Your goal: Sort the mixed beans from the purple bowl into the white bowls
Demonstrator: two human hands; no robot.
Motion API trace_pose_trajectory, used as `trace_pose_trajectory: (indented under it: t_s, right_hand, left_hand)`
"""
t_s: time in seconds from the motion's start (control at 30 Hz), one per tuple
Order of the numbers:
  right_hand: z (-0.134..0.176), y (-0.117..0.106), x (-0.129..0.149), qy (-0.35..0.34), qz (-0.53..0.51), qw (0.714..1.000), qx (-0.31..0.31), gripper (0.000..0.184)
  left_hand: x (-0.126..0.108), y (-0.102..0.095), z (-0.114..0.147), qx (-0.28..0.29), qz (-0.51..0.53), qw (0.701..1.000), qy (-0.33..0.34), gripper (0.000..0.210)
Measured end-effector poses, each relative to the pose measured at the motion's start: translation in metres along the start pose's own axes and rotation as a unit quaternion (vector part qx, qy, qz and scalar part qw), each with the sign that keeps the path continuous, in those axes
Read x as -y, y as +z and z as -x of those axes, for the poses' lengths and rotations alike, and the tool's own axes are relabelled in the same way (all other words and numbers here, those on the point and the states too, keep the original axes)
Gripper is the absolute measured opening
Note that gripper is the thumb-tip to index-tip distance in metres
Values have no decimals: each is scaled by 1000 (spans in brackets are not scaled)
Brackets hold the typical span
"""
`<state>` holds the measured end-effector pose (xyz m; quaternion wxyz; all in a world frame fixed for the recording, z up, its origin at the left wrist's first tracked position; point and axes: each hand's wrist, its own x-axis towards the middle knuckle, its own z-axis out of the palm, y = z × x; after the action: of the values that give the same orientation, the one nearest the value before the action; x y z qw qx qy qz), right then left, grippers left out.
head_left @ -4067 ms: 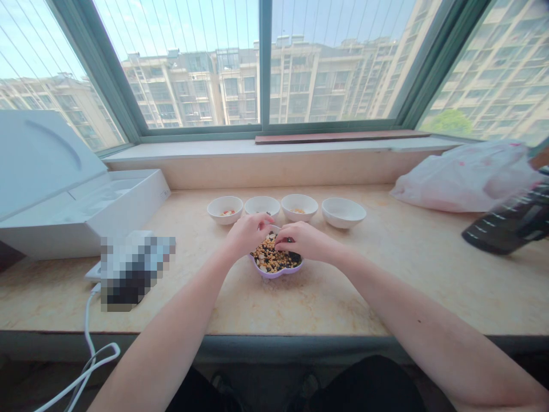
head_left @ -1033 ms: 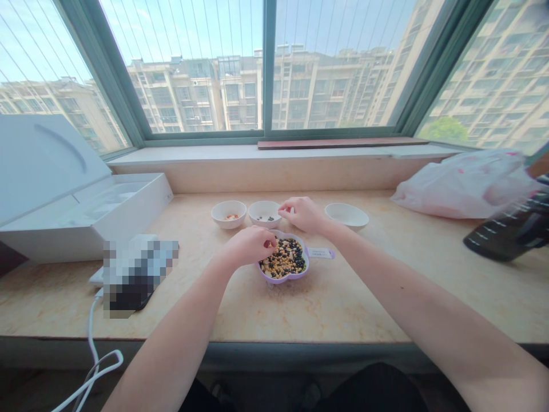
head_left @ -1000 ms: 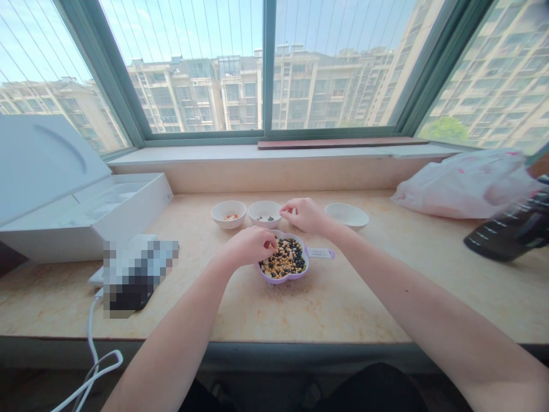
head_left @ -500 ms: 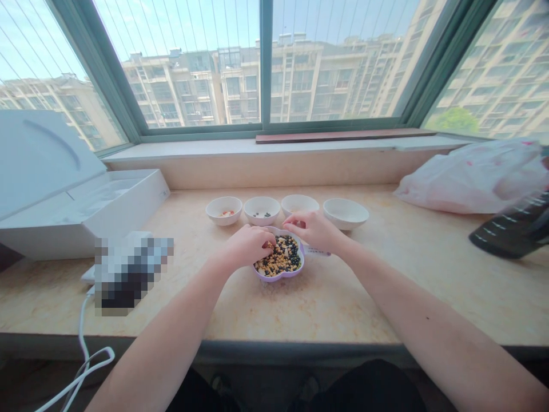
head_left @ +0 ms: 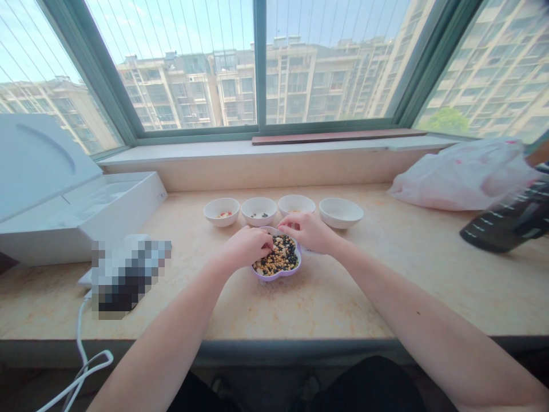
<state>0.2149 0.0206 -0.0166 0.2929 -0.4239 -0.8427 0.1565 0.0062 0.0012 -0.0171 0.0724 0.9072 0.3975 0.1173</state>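
Note:
A purple, scalloped-edge bowl [head_left: 279,277] holds mixed black and yellow beans [head_left: 283,256] with some pale pieces among them. My left hand [head_left: 246,247] reaches over its left side, fingers bent together down into the beans; whatever they pinch is hidden. Over the far right rim, my right hand [head_left: 311,231] has its thumb and fingers drawn together, and anything between them is too small to make out. Behind stand several white bowls: one with red and pale pieces [head_left: 221,220], one with dark beans [head_left: 258,221], a partly covered one [head_left: 297,201], and a rightmost one [head_left: 341,220].
An open white box [head_left: 124,209] stands at the left, near a blurred-out object [head_left: 124,277] and a white cable [head_left: 81,326]. A plastic bag [head_left: 458,177] and a dark container with white markings [head_left: 497,226] lie right. The counter's front edge [head_left: 300,341] is close.
My right hand has moved slightly left and nearer the purple bowl's far rim. My left hand stays at the beans with small finger movement. The whole view has shifted a little.

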Motion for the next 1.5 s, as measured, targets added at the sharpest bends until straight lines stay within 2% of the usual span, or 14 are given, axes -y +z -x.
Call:
trace_pose_trajectory:
  t_s: [0.13, 0.37, 0.47, 0.57, 0.63, 0.67, 0.77, 0.87, 0.97, 1.07, 1.2, 1.5]
  right_hand:
    - [0, 1, -1, -4, 6, 1000, 3, 22]
    - [1, 0, 3, -1, -5, 1000, 29, 23]
    - [1, 1, 3, -2, -15, 999, 42, 26]
    - [0, 2, 2, -3, -19, 999, 51, 29]
    - [0, 2, 1, -2, -18, 998, 54, 30]
    - [0, 2, 1, -2, -17, 998, 55, 30]
    - [0, 3, 1, -6, -14, 998, 59, 30]
    - [0, 5, -1, -5, -11, 998, 59, 28]
    - [-1, 6, -3, -2, -9, 998, 59, 26]
    - [-1, 7, -4, 0, -10, 998, 60, 25]
    - [-1, 7, -4, 5, -8, 998, 63, 25]
    - [0, 6, -3, 8, -7, 998, 68, 25]
  left_hand:
    - [2, -1, 1, -8, 15, 1000, -2, 17]
    - [4, -4, 3, -69, 125, 987, -70, 19]
    - [0, -8, 2, -96, 201, 970, -97, 19]
    - [-4, -12, 2, -114, 315, 936, -107, 26]
    - [-5, -13, 1, -126, 418, 895, -94, 31]
    - [-6, -14, 1, -131, 477, 865, -86, 33]
    - [-5, -18, 2, -141, 650, 742, -77, 34]
    - [-4, -23, 3, -138, 761, 628, -84, 26]
    - [-3, -28, 4, -126, 819, 553, -85, 24]
    - [-1, -31, 5, -118, 852, 505, -71, 23]
    - [2, -31, 5, -117, 865, 485, -54, 21]
    - [-3, -32, 6, -137, 856, 495, -56, 22]
